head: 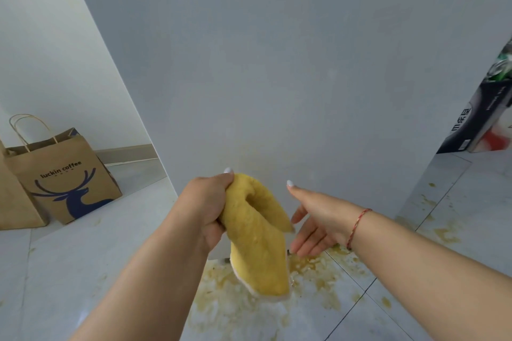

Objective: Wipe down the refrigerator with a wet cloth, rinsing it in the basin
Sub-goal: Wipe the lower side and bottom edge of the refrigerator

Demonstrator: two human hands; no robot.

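A pale grey refrigerator panel rises over stained floor tiles; the left hand grips a folded yellow cloth, which hangs below the fist; the right hand, fingers spread, reaches just beside the cloth; a brown paper bag stands well left.

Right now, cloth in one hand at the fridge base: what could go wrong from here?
1. The folded yellow cloth hangs from the left hand over the yellowish spill on the tiled floor; dipping in could smear residue onto the grey refrigerator panel.
2. Stepping in that spill may cause a slip.
3. The open right hand isn't supporting the cloth.
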